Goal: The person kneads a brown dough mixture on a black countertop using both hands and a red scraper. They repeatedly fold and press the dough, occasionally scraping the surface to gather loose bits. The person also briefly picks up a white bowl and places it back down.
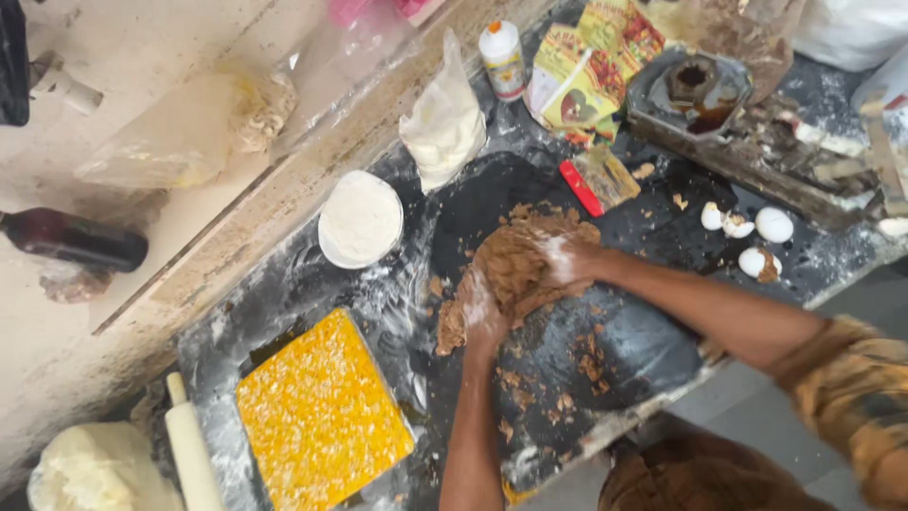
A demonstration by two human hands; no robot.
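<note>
Floured dark counter (605,350), mid-kneading: left hand (482,317) and right hand (567,257), fingers spread, press brown dough (515,270) at its centre; folding the mass inward seems next, judging by the crumbs (586,364) near the front edge.

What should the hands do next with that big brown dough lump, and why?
Probably fold the brown dough over and press it together again. Both hands, left and right, are already pushing into it, it looks rough and cracked, and crumbs lie scattered on the dark counter, waiting to be gathered in.
</note>
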